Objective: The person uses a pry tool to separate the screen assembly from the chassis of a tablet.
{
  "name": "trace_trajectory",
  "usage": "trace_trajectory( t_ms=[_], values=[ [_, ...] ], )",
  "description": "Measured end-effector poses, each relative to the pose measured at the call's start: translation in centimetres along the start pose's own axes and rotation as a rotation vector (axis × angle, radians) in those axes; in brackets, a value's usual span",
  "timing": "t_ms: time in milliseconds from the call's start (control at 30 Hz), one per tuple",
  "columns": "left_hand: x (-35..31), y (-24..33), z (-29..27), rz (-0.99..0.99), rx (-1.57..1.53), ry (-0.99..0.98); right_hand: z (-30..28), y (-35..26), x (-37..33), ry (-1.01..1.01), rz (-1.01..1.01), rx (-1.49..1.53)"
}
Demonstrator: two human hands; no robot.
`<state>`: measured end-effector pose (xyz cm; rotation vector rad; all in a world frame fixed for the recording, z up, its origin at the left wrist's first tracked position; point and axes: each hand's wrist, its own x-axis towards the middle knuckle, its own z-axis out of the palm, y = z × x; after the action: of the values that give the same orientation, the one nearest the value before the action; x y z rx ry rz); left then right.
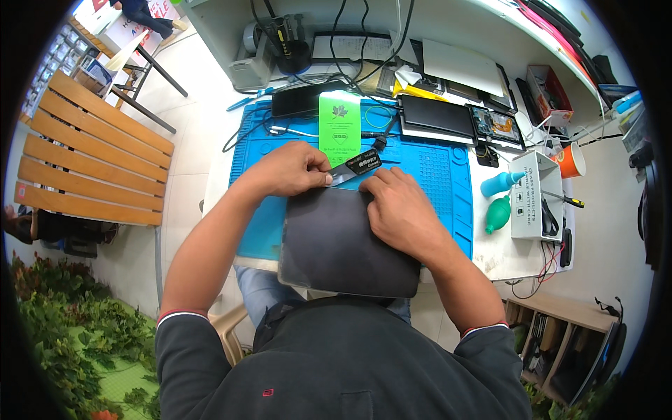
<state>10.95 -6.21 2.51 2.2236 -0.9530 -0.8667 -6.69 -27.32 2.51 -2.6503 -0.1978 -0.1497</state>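
Tablet [343, 245], dark and flat with rounded corners, lies in front of me, its far part over the blue mat [437, 168] and its near end past the front edge of the white table [493, 264], above my lap. My left hand [292, 168] is closed at its far edge, thumb and forefinger pinching the silver end of a thin pry tool [363, 162]. The tool's black, labelled end points away from me and to the right. My right hand [402, 213] lies over the tablet's far right part, fingers curled near the far edge beside the tool; I cannot tell whether they grip or only press.

Just beyond the tool, a bright green card [340, 122] lies on the mat, with a black phone [297, 105] to its left. Farther right is a dark slab [437, 115], and next to it an opened device [494, 124] showing its inner parts. Past the mat's right side I have a blue bottle [496, 185] and a green squeeze bulb [498, 214], both near a white box [525, 210]. Behind that box is an orange cup [572, 161].
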Motion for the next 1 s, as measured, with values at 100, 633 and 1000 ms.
trace_trajectory(
  t_ms=[100, 633, 1000],
  values=[
    [0.2, 0.3, 0.4, 0.013, -0.001, 0.023, -0.1, 0.2, -0.5, 0.024, 0.017, -0.020],
    [0.0, 1.6, 0.1, 0.107, 0.260, 0.027, -1.7, 2.8, -6.0, 0.144, 0.282, -0.038],
    [0.8, 3.5, 2.3, 0.108, 0.199, 0.075, -1.5, 2.6, -5.9, 0.199, 0.267, 0.065]
  ],
)
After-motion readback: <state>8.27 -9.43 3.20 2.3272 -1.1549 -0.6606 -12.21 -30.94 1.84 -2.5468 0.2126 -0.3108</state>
